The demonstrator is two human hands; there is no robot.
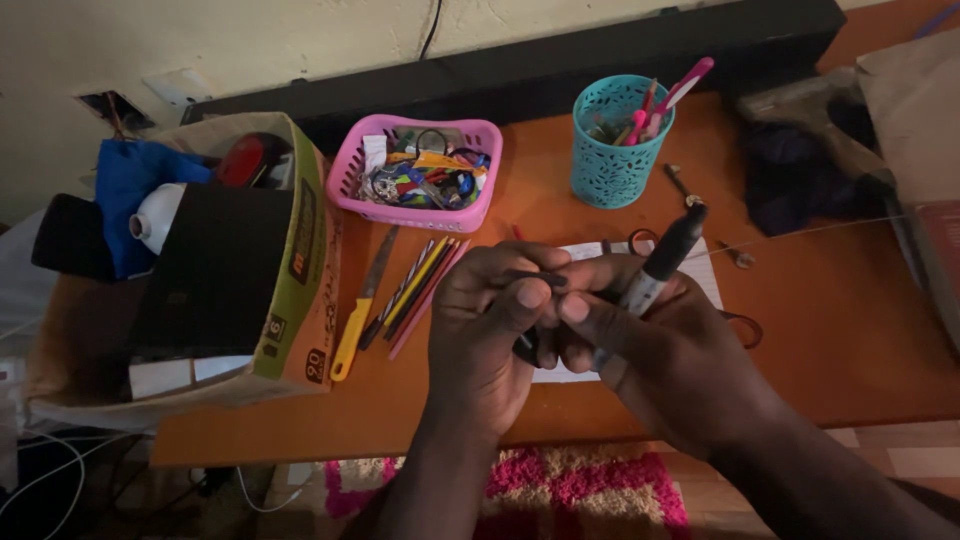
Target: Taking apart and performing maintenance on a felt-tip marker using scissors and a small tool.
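Note:
My left hand (485, 335) and my right hand (665, 355) meet over the orange table (850, 340). My right hand grips a black-capped marker (663, 258) that points up and to the right. My left hand pinches a thin dark pen (538, 280) between thumb and fingers; its lower end shows below the fingers. The fingertips of both hands touch. A white sheet of paper (700, 268) lies under the hands, mostly hidden.
Several pencils (418, 288) and a yellow-handled knife (357, 322) lie left of my hands. Behind stand a pink basket (350, 170) of small items and a teal pen cup (610, 165). A cardboard box (300, 290) fills the left. Dark cloth (795, 170) lies at the right.

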